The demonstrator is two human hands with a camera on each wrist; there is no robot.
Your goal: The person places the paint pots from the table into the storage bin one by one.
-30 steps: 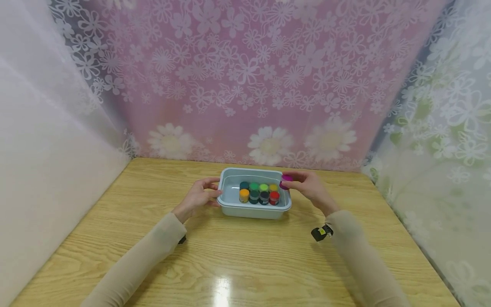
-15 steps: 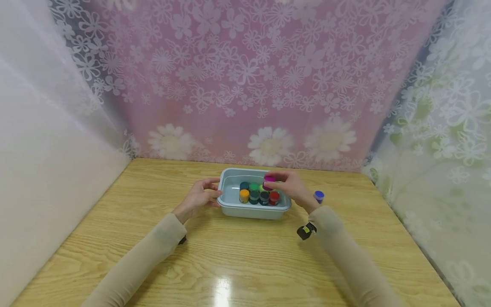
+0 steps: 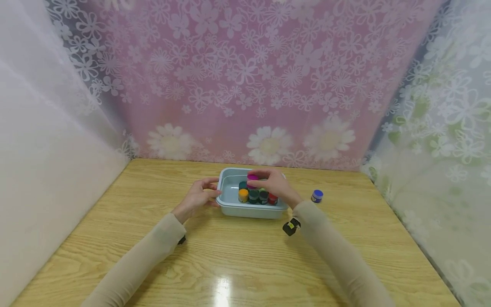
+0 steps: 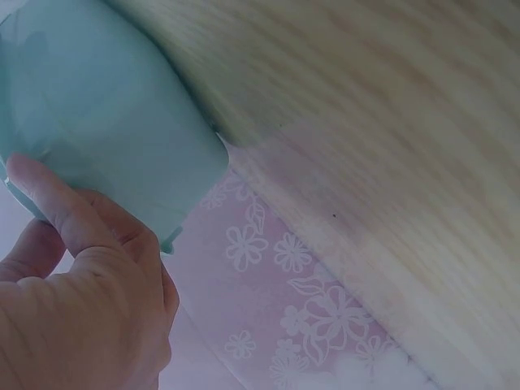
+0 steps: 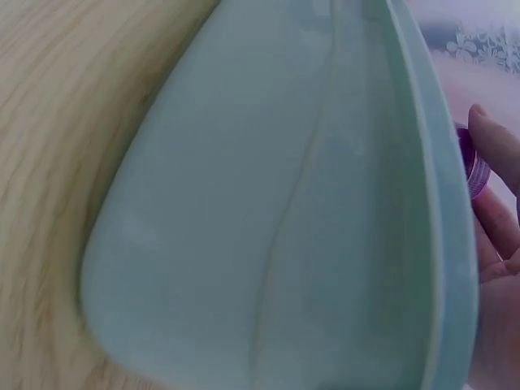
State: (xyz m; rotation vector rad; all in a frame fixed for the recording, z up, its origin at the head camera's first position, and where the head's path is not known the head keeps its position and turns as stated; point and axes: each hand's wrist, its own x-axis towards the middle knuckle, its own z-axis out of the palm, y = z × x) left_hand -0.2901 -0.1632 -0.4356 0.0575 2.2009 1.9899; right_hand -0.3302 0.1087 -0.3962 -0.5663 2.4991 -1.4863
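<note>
A pale blue plastic basin (image 3: pixel 251 212) stands on the table with several small paint jars in it, bunched in two rows. My left hand (image 3: pixel 197 198) holds its left end; in the left wrist view a finger lies over the rim of the basin (image 4: pixel 114 106). Over the jars, my right hand (image 3: pixel 274 183) pinches a paint jar with a magenta lid (image 3: pixel 252 178). The right wrist view shows that jar (image 5: pixel 474 166) at the fingertips, partly behind the basin wall (image 5: pixel 349 203). An orange-lidded jar (image 3: pixel 243 195) and a red-lidded one (image 3: pixel 272 199) sit in the front row.
One blue-lidded paint jar (image 3: pixel 317 196) stands on the wooden table (image 3: pixel 253 260), right of the basin. A pink floral curtain (image 3: pixel 230 85) hangs behind the table, with pale sheets at both sides.
My right hand has carried the magenta-lidded jar leftward from the basin's right rim to over the jars. The blue-lidded jar has come into view behind it. The left hand has stayed put.
</note>
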